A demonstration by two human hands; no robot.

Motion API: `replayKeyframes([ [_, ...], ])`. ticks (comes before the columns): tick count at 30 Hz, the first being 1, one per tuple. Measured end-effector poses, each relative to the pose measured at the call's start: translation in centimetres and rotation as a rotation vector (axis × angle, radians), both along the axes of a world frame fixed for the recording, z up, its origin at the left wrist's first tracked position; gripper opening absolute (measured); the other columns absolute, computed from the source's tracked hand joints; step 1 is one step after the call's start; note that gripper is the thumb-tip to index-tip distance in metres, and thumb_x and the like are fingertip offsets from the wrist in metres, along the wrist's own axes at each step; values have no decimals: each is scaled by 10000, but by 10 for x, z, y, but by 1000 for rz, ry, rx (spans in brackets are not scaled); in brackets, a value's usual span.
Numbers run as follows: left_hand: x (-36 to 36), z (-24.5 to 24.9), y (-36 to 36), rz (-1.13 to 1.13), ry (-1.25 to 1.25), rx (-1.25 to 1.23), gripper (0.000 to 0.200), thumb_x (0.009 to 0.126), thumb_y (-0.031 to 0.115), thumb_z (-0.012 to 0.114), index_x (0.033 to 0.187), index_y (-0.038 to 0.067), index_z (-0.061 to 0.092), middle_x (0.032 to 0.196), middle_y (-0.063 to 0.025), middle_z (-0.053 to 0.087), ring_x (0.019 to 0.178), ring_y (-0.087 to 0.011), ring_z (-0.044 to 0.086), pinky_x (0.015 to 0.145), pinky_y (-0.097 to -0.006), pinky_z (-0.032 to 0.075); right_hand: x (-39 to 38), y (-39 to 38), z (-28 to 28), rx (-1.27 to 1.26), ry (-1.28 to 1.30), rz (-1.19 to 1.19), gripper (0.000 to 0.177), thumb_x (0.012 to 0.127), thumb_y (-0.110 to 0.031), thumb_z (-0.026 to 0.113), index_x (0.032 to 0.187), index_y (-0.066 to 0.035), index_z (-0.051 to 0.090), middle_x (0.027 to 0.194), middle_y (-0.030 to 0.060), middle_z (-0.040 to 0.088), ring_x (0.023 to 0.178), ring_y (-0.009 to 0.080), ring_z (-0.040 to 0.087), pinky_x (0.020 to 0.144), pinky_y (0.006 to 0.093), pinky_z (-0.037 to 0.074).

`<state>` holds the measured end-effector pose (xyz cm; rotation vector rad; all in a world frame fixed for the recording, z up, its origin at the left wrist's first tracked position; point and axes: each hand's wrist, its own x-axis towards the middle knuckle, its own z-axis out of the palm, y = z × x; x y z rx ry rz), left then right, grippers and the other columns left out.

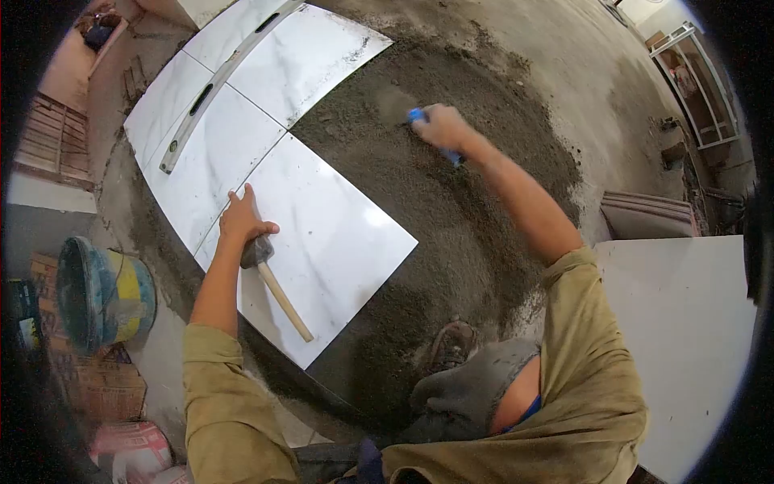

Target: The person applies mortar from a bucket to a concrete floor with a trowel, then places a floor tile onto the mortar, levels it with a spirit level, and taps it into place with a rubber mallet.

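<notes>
My left hand (pixel 244 216) lies with fingers spread on a white marbled tile (pixel 330 218). Close by its wrist, a mallet (pixel 284 300) with a dark head and a pale wooden handle rests on the same tile. My right hand (pixel 445 129) is closed around the blue handle of a trowel (pixel 415 115), over the grey mortar bed (pixel 476 218). The blade of the trowel is smeared by motion. A long spirit level (pixel 201 105) lies across the tiles farther back, at the upper left.
A blue bucket with a yellow band (pixel 133 294) stands at the left, near cardboard (pixel 109 387) and a pink-and-white bag (pixel 133 448). At the right are a large white panel (pixel 677 323), stacked tiles (pixel 649 214) and a white metal frame (pixel 701 89). My shoe (pixel 453 343) is on the mortar.
</notes>
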<state>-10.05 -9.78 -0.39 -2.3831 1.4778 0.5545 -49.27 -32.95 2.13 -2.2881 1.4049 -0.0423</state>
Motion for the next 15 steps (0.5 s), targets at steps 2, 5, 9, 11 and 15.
replayKeyframes([
  [2,3,-2,-2,-2,8,2,1369,504,486,923,1567,75,164,1539,-365,233,1283,-464,513,1031,-479,466,-20,-14,3,-30,91,-37,371,885,-325,592,994,21,671,956,273,692,898,427,684,811,511,522],
  [5,1,-1,-5,-14,-10,26,1385,489,491,924,1564,58,165,1525,-389,235,1283,-473,508,1033,-474,466,-29,-15,11,-206,59,-138,365,896,-321,590,1021,19,637,966,287,682,871,452,679,790,518,528],
  [9,7,-9,-6,-47,1,23,1404,471,497,927,1560,44,165,1510,-411,235,1293,-475,497,1044,-474,459,21,31,14,57,-137,88,341,904,-293,570,1033,23,582,904,274,677,804,408,697,707,483,563],
  [11,19,-23,-1,-67,37,-42,1416,462,511,928,1558,40,166,1505,-419,233,1316,-473,472,1054,-482,449,44,49,18,135,-75,103,309,895,-258,560,983,35,607,873,260,684,789,364,712,669,456,588],
  [15,6,-7,-1,-56,17,-14,1389,491,517,921,1561,51,169,1521,-396,229,1351,-467,431,1069,-474,436,17,-3,20,121,20,2,268,863,-217,557,878,23,674,880,266,696,865,361,720,761,473,578],
])
